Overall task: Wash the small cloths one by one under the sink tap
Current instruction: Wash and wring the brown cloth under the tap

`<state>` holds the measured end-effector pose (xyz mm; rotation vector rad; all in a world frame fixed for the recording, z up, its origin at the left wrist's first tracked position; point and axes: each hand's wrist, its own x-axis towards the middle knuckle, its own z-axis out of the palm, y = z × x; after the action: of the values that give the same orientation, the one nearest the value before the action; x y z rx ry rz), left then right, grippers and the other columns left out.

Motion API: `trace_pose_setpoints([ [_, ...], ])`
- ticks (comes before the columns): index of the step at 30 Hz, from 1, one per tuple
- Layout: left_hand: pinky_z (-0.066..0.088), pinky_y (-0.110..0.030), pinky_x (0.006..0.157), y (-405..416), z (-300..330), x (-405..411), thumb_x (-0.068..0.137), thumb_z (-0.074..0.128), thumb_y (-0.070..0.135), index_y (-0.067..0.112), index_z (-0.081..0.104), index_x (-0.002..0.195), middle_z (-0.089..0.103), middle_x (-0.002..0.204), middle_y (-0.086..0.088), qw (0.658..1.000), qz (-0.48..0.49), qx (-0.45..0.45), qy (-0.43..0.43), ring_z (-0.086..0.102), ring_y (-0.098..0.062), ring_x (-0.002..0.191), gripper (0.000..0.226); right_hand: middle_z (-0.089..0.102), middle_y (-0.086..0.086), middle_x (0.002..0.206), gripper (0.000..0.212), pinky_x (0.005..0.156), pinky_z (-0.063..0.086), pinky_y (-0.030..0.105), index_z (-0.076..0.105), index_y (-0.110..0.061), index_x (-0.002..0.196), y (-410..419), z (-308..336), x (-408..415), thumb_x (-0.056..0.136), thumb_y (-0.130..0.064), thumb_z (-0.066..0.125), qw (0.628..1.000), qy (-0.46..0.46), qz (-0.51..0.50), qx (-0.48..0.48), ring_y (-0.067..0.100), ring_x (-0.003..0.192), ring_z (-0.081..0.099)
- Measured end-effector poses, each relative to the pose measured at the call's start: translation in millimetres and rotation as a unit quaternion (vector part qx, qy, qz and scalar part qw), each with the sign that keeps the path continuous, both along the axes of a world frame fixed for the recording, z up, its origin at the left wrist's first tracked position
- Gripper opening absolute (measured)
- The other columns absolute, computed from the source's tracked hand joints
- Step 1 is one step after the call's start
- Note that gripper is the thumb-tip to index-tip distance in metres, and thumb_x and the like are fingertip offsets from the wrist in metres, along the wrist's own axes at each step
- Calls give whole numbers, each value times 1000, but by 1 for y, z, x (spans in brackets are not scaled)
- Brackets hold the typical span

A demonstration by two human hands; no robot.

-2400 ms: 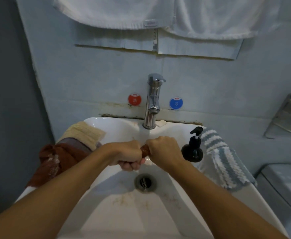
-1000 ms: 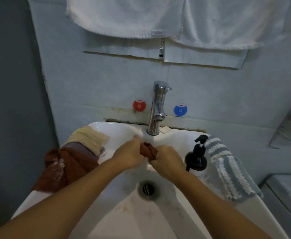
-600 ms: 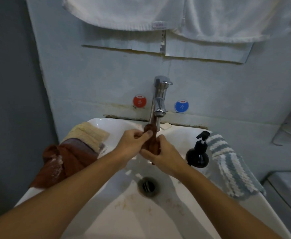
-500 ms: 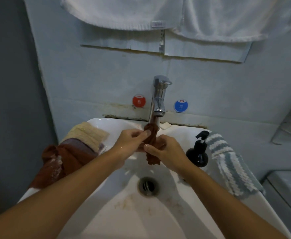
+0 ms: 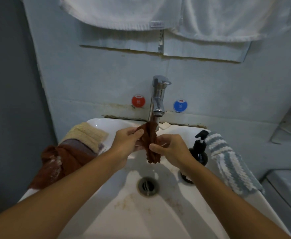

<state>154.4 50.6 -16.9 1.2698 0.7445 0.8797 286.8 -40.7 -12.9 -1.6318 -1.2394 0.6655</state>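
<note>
1. Both hands are holding a small rust cloth (image 5: pixel 151 144) over the sink (image 5: pixel 106 200), right under the tap (image 5: pixel 157 99) spout – the cloth's top edge is touching or just below the spout.
2. Left hand (image 5: pixel 128 141) is pinching the cloth's upper left edge between thumb and fingers, closed on fabric.
3. Right hand (image 5: pixel 171 149) is gripping the cloth lower down on its right side, thumb and fingers closed on it; the bottom end is hanging free above the drain (image 5: pixel 148 186).
4. Water flow – cannot tell if it is running; the spout area is too dim.
5. Step in hand, by my reading: spreading the cloth out to rinse it under the spout.
6. Doing it well: keep the cloth centred under the spout, open the bunched folds so water is reaching the inside, and keep the drip falling into the basin, not onto the rim.
7. Other cloths are waiting on the rim: brown cloth (image 5: pixel 58 163) and beige cloth (image 5: pixel 87 135) at left, striped cloth (image 5: pixel 231 163) at right, just beside the soap bottle (image 5: pixel 199 150).
8. Keep the right elbow clear of the bottle, which is near the right wrist.
</note>
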Motion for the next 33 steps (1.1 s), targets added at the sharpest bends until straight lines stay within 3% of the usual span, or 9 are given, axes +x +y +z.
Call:
trace_pose_setpoints([
  [5,56,-26,65,4,-1,-1,99,54,14,6,69,98,73,87,-10,998,11,-57,-23,72,-17,74,17,77,2,87,23,66,59,26,65,-19,102,0,4,0,101,-2,50,989,150,6,-19,18,79,75],
  [9,57,-23,61,1,4,-1,97,56,12,6,69,95,73,85,-11,999,12,-30,1,71,-17,72,15,70,11,110,18,89,57,42,63,-17,108,2,3,-1,105,-23,46,985,165,-28,-36,28,99,70],
  [12,54,-24,61,2,5,1,98,53,13,8,64,98,69,86,-9,997,76,-7,31,68,-19,77,11,72,10,102,14,83,60,37,65,-11,106,2,0,0,102,-20,55,983,138,-112,38,24,92,72],
  [15,43,-18,58,12,3,-1,99,47,12,11,57,102,59,85,-3,969,189,111,115,56,-17,77,10,73,14,92,14,71,62,33,61,-4,107,-1,1,2,103,-14,52,972,157,-153,84,27,79,74],
  [18,41,-19,58,13,2,0,99,47,13,11,60,104,62,89,-4,976,131,126,118,57,-15,79,13,71,13,98,32,67,61,32,53,-4,119,-3,1,-8,100,-30,57,980,172,-93,32,28,78,73],
  [21,46,-24,61,5,1,5,102,46,19,16,61,107,64,90,-6,987,57,97,117,62,-17,81,16,65,9,115,52,64,54,24,42,-15,138,1,2,-13,96,-39,61,988,118,-100,-31,17,85,66],
  [26,44,-21,61,3,2,7,104,38,17,19,60,105,63,96,-4,986,67,109,103,60,-14,85,22,67,-4,100,29,64,43,16,64,-10,112,-2,5,-7,95,-33,65,989,120,-78,-21,11,92,63],
  [29,43,-21,57,3,2,6,104,34,15,17,56,103,61,92,-5,984,78,129,93,58,-14,81,23,64,-1,104,29,66,48,19,54,-14,113,-1,7,-11,97,-36,62,987,144,-66,2,11,93,63],
  [33,46,-28,73,1,0,7,104,32,12,12,52,103,57,92,-4,962,118,226,100,55,-16,87,20,66,8,111,30,74,61,31,44,-17,116,1,5,-16,96,-29,64,981,178,-69,32,20,97,68],
])
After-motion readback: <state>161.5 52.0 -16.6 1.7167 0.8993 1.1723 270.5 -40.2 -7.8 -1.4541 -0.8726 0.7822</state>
